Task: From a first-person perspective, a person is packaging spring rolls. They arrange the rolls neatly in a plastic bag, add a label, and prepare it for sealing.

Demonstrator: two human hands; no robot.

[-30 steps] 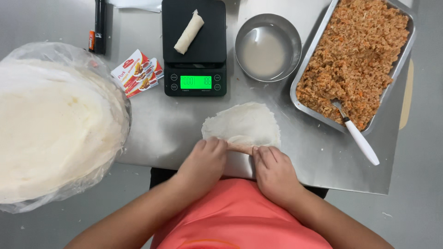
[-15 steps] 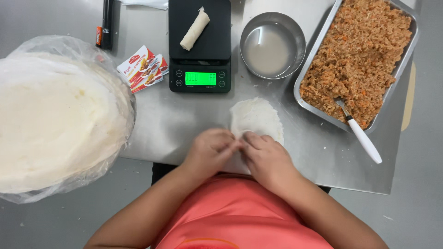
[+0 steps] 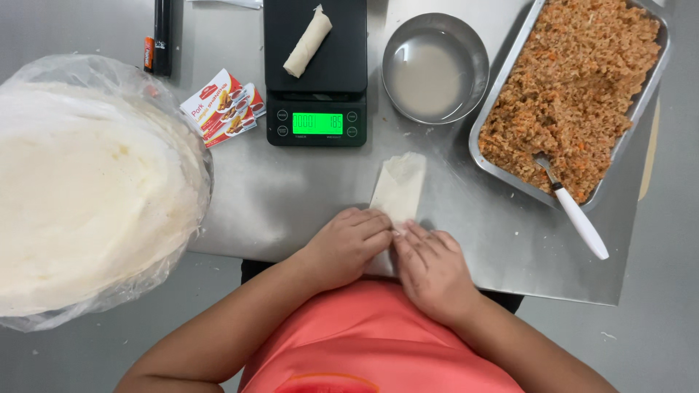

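Pressing wrapper (image 3: 399,187) w/ both hands (image 3: 349,244), left (image 3: 349,244) & right (image 3: 431,266).

The wrapper (image 3: 399,188), a wide round sheet a second ago, now shows as a narrow folded strip, and both hands (image 3: 348,244) (image 3: 431,268) press together over its near end.

Pale, thin wrapper (image 3: 399,186) lies flat on steel table (image 3: 291,196), near front edge, just below the black scale (image 3: 315,69). Sides folded in, so it shows as a narrow upright strip, slightly tilted, top end squared off and pointing toward the scale. Near end is hidden under left hand (image 3: 348,244) and right hand (image 3: 431,269), fingertips pressed down on it, hands touching each other.
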